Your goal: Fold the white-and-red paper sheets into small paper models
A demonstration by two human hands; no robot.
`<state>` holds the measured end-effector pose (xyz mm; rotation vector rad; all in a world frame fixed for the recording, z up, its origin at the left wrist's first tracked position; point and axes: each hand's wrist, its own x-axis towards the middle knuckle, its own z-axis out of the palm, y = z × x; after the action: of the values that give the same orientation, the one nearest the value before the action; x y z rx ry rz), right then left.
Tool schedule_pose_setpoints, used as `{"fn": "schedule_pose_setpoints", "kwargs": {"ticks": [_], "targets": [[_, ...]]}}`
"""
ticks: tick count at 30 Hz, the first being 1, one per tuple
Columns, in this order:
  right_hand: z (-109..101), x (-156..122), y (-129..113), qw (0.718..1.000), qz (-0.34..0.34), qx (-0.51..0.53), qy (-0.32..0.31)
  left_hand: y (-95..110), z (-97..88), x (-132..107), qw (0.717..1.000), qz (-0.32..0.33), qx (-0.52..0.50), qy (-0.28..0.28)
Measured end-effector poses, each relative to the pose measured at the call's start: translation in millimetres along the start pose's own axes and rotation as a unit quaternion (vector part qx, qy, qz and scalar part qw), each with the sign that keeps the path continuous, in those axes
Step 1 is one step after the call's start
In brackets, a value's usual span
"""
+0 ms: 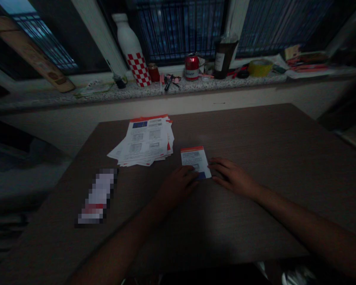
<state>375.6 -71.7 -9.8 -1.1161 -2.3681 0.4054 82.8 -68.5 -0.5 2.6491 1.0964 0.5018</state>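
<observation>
A small folded sheet of printed paper (192,157) with an orange-red top edge lies on the brown table. My left hand (179,184) rests over its lower left part, fingers laid flat and covering some of the print. Along the paper's right edge, the fingertips of my right hand (233,175) touch or nearly touch it, slightly apart from one another. To the left is a loose, fanned stack of printed sheets (148,142), also edged in orange-red. Neither hand grips anything that I can see.
A blurred-out phone-like object (97,196) lies at the table's left. On the windowsill behind stand a checkered white bottle (135,51), a red can (192,66), a dark bottle (224,57) and a roll of yellow tape (260,68). The light is dim.
</observation>
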Motion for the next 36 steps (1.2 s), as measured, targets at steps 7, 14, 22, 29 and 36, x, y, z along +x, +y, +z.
{"fn": "schedule_pose_setpoints", "kwargs": {"ticks": [7,14,22,29,36], "targets": [[2.8,0.7,2.1,0.999,0.004,0.031,0.015,0.8,0.1,3.5,1.000,-0.009,0.014,0.008],[-1.4,2.8,-3.1,0.998,0.012,0.048,0.027,6.9,-1.9,3.5,0.999,-0.043,0.028,0.005],[-0.3,1.1,-0.4,0.998,-0.050,-0.033,-0.037,3.4,0.0,2.6,0.996,-0.078,0.045,-0.006],[-3.0,0.8,-0.3,0.998,-0.035,-0.021,-0.055,0.6,-14.0,-5.2,0.991,-0.065,0.019,0.112],[-8.6,-1.8,7.3,0.998,-0.029,0.011,-0.048,-6.3,-29.8,-8.4,0.974,-0.119,0.092,0.171]]}}
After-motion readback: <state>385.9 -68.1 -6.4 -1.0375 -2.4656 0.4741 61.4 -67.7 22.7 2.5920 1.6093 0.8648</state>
